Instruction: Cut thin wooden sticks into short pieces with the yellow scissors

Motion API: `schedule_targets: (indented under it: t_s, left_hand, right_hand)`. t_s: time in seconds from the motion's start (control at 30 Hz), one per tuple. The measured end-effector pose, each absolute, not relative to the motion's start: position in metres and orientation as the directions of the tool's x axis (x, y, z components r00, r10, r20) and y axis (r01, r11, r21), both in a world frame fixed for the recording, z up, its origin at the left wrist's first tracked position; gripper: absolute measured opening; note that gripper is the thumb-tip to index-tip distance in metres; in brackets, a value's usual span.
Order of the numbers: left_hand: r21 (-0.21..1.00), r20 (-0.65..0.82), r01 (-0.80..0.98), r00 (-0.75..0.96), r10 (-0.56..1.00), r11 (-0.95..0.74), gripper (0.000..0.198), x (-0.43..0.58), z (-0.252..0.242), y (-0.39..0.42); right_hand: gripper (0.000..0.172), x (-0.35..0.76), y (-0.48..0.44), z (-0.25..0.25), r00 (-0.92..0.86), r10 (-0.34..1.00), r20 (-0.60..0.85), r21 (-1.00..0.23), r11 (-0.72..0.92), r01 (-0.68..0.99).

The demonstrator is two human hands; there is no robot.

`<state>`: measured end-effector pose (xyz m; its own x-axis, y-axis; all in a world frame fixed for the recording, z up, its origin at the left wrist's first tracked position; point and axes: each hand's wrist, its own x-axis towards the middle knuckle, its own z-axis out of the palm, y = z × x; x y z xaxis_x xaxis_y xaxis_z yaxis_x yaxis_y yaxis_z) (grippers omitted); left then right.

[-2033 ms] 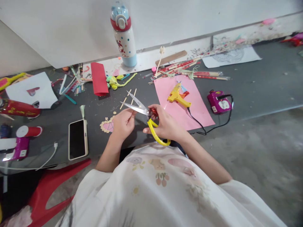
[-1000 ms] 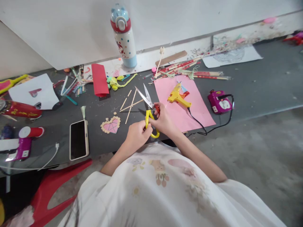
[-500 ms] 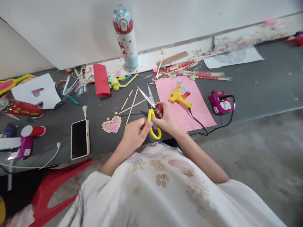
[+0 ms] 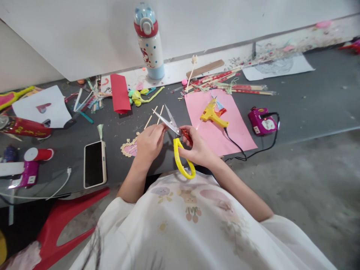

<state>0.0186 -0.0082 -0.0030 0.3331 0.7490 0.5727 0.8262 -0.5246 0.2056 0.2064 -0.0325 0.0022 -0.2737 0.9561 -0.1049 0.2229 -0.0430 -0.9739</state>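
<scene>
My right hand is closed on a pair of scissors with one yellow and one red handle, and their blades stand apart, pointing up and left. My left hand is closed in a pinch beside the blades; its fingertips hide whatever is between them. Thin wooden sticks lie on the dark table just beyond that hand. A pink heart with a beaded-looking wooden border lies left of it, partly covered by the hand.
A yellow glue gun lies on pink paper, its cord running to a purple box. A phone lies at left. Behind stand a bottle, a red packet and bundled sticks. A red can lies far left.
My left hand has moved forward and left, from near the yellow handle to beside the blades, over the sticks and part of the heart. The scissors have tilted further left.
</scene>
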Motion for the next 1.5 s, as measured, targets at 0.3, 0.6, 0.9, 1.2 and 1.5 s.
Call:
schedule_targets:
  t_s: [0.3, 0.6, 0.9, 1.2, 1.5]
  left_hand:
    - [0.219, 0.622, 0.780, 0.351, 0.700, -0.586, 0.019, 0.019, 0.004, -0.011]
    - [0.304, 0.599, 0.765, 0.309, 0.738, -0.568, 0.023, 0.019, 0.008, -0.012]
    - [0.381, 0.513, 0.752, 0.312, 0.800, -0.538, 0.028, 0.015, 0.007, -0.013]
    - [0.393, 0.439, 0.775, 0.314, 0.842, -0.495, 0.027, 0.016, 0.005, -0.008]
    - [0.459, 0.726, 0.599, 0.172, 0.666, -0.656, 0.003, 0.045, 0.026, -0.029]
  right_hand:
    - [0.061, 0.208, -0.036, 0.007, -0.302, 0.951, -0.066, -0.973, 0.006, 0.231]
    - [0.059, 0.205, -0.036, 0.006, -0.326, 0.945, -0.036, -0.989, 0.013, 0.148]
    - [0.056, 0.206, -0.035, 0.002, -0.321, 0.945, -0.057, -0.988, -0.008, 0.151]
    - [0.051, 0.203, -0.034, -0.006, -0.324, 0.939, -0.114, -0.988, -0.072, 0.139]
    - [0.045, 0.188, -0.017, -0.022, -0.238, 0.956, -0.172, -0.979, -0.192, -0.064]
